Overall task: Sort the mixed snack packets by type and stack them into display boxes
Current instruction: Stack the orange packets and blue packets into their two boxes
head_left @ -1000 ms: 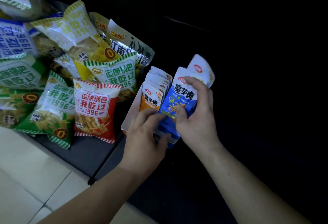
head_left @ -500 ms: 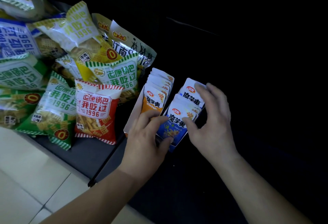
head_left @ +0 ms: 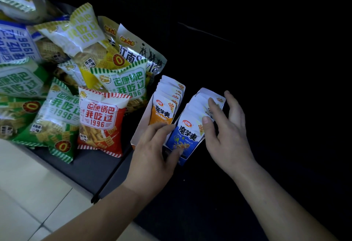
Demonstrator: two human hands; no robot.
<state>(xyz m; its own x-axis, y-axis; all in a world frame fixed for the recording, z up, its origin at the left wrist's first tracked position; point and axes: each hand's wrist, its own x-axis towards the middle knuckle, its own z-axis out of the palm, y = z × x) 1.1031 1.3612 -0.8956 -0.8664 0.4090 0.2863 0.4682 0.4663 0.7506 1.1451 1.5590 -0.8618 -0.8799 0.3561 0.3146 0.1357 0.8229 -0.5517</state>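
Nearest, at 7 o'clock: pale floor tiles, with the edge of the dark desk just beyond them. Both forearms enter from 6 o'clock.

Left hand: relaxed, gripping nothing. Its fingers lie over the front lip of the display box at the foot of the orange packets. The thumb touches the lower front of the blue packets. Reads as steadying.

Right hand: at 3 o'clock of the left, fingers near straight, closed round nothing. The thumb presses the right edge of the front blue packet, and the index finger lies on the tops of those behind. The other fingers stand just past the row's 2 o'clock side.

Blue packets: an upright, slightly fanned row between the two hands, touching both. The orange row stands just beside it at 10 o'clock, against the white box wall. Whether the blue row shares that box cannot be told, as its base is lost in the dark.

Judgement: the step in hand is squaring up the blue row. The next move calls for letting go without toppling the fan, then reaching to the unsorted pile.

Pile, 9 to 11 o'clock of the box: red bag nearest, green bags beside it, more heaped behind.

Beyond 12 o'clock: black, unreadable.
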